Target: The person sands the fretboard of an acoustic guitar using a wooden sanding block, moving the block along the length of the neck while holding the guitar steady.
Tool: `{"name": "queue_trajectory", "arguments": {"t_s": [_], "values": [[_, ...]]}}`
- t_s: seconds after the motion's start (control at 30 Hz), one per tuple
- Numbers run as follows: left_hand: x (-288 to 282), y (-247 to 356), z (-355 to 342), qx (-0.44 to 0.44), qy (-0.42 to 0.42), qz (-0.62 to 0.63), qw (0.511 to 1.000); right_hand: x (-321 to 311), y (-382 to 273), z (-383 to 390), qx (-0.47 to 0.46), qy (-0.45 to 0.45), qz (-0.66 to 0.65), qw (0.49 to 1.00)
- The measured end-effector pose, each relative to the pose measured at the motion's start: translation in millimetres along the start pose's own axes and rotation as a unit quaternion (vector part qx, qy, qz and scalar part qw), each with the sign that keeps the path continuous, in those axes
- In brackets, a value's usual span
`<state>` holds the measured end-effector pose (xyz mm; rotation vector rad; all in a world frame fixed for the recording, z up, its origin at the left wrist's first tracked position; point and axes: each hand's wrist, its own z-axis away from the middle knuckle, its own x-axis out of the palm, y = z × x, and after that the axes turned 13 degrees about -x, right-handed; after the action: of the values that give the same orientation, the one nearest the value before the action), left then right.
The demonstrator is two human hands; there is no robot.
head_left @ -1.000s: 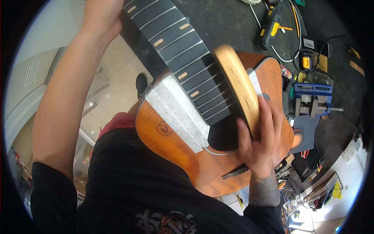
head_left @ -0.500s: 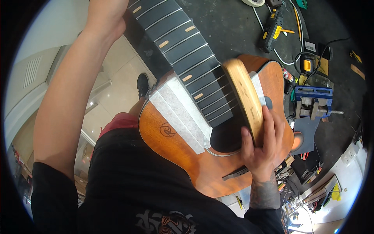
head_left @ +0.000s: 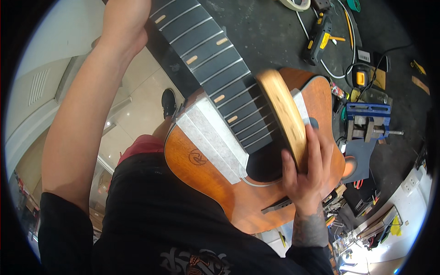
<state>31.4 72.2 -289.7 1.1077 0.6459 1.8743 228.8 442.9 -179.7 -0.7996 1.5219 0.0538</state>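
Observation:
An orange-brown acoustic guitar (head_left: 256,206) without strings lies across my front, its dark fretted fingerboard (head_left: 208,55) slanting to the upper left. My right hand (head_left: 308,176) grips the near end of a long, pale wooden block (head_left: 286,114), fingers on one side and thumb on the other. The block stands over the upper frets and the edge of the dark sound hole (head_left: 262,167); its underside is hidden. Beside the neck, my left hand (head_left: 130,23) reaches the top edge, its fingers out of sight. Whitish protective strips (head_left: 211,140) cover the guitar top beside the fingerboard.
On the dark workbench (head_left: 256,32) are a black-and-yellow tool (head_left: 318,41), a roll of tape (head_left: 297,3), a blue vise (head_left: 368,110) and cables. A dark bridge (head_left: 276,205) sits on the guitar's lower body. Tiled floor (head_left: 137,87) shows at left.
The wooden block and my right hand have shifted slightly to the left. The neck appears a little lower and further left in view. My grip on the block is unchanged.

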Motion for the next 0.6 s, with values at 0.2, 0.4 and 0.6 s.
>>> {"name": "queue_trajectory", "arguments": {"t_s": [0.2,0.4,0.6], "values": [[79,-12,44,0.026,0.097,-0.082,0.992,44,0,-96,-0.045,0.081,-0.026,0.995],[49,-10,20,0.008,0.132,-0.109,0.985,5,18,-37,0.091,0.147,0.041,0.984],[57,-9,28,0.005,0.178,-0.13,0.975,-16,59,39,0.287,0.262,0.041,0.92]]}}
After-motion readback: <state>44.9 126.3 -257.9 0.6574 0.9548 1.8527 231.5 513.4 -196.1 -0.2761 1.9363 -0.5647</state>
